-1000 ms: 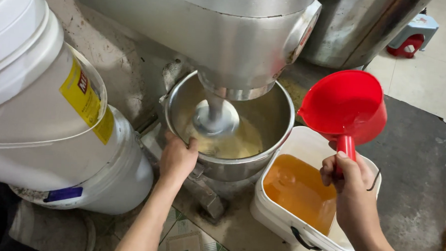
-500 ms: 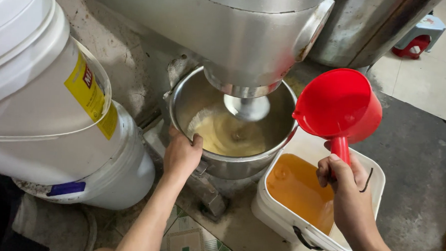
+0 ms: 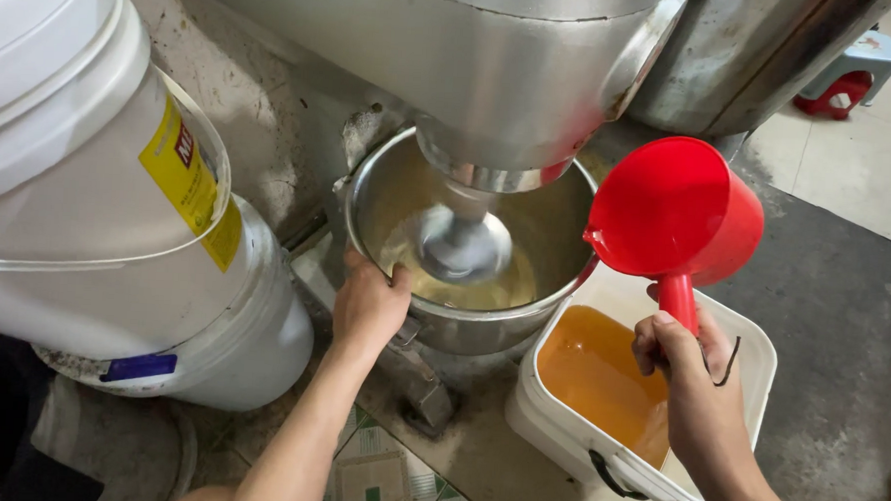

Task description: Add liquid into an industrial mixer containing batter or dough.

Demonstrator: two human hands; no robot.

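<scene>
My left hand (image 3: 368, 302) grips the near rim of a steel mixing bowl (image 3: 557, 215) that sits under a large grey mixer (image 3: 454, 51). A blurred beater (image 3: 463, 243) spins in pale yellow batter (image 3: 484, 287) inside the bowl. My right hand (image 3: 685, 376) holds the handle of a red plastic scoop (image 3: 673, 210), tilted with its lip at the bowl's right rim. Below the scoop stands a white square bucket (image 3: 752, 344) holding amber liquid (image 3: 595, 372).
Two stacked white plastic pails (image 3: 96, 225) with a yellow label stand at the left. A dark mat (image 3: 834, 298) covers the floor at the right. A small stool (image 3: 849, 78) sits at the far right. Tiled floor (image 3: 375, 478) shows near my arm.
The red scoop has moved left and tipped toward the bowl's rim. My left hand stays on the bowl. The beater keeps turning in the batter.
</scene>
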